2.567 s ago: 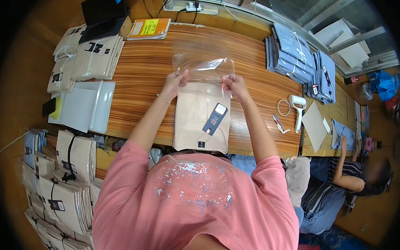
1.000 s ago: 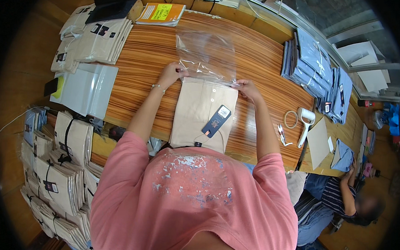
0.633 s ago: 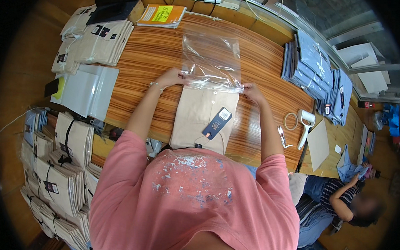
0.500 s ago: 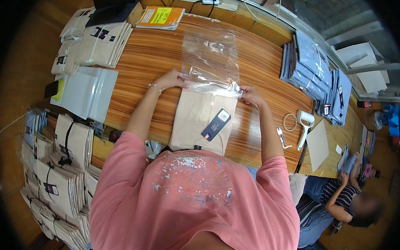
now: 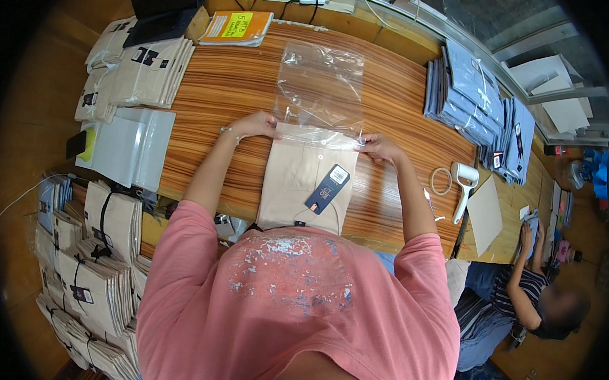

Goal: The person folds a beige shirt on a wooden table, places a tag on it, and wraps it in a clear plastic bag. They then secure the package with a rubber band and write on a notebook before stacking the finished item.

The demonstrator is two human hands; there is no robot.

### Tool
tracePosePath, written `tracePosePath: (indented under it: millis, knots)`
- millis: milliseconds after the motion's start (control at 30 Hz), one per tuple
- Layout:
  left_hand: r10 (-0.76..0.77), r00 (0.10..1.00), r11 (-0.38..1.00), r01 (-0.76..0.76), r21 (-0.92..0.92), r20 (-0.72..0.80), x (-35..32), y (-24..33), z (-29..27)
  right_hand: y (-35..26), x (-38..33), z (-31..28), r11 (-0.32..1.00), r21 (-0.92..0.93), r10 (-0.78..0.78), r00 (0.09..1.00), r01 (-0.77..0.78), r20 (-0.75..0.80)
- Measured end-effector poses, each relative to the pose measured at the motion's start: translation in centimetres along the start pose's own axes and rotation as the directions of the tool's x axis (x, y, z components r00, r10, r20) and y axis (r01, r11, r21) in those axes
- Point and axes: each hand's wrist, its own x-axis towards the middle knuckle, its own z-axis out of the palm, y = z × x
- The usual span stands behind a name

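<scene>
A folded beige garment [image 5: 303,183] with a dark blue hang tag [image 5: 327,188] lies on the wooden table [image 5: 206,106] in front of me. A clear plastic bag [image 5: 319,87] lies flat beyond it, its open mouth pulled over the garment's far edge. My left hand [image 5: 256,125] pinches the bag's mouth at the garment's far left corner. My right hand [image 5: 378,147] grips the bag's mouth at the far right corner.
Stacks of bagged beige garments [image 5: 139,71] and flat clear bags [image 5: 122,147] lie to the left, with more bundles [image 5: 91,281] below the table edge. Folded blue garments [image 5: 474,104], a tape roll [image 5: 441,180] and a tape dispenser [image 5: 462,186] sit to the right. Another person [image 5: 533,295] sits at lower right.
The clear bag, first held up, has been laid flat on the table beyond the garment. Both hands have drawn its mouth over the garment's far edge.
</scene>
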Motion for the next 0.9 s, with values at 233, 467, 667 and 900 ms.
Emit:
tracePosePath:
  millis: [233,467,667,900]
  knots:
    - [-0.104,0.992,0.989,0.111,-0.096,0.071,-1.0,0.9,1.5,1.4,-1.8,0.2,0.975,0.211,0.045,0.994,-0.065,0.097]
    - [-0.042,0.999,0.951,0.039,-0.305,-0.005,-1.5,0.9,3.1,3.8,-3.8,2.1,0.926,0.378,-0.022,0.995,-0.016,0.096]
    - [-0.074,0.995,0.961,0.091,-0.260,0.073,-2.8,-0.4,4.2,4.8,-5.9,4.6,0.925,0.378,-0.058,0.995,0.023,0.082]
    - [-0.044,0.990,0.946,0.085,-0.312,0.137,-5.0,-1.8,6.1,5.8,-6.9,6.0,0.949,0.311,-0.090,0.990,0.054,0.104]
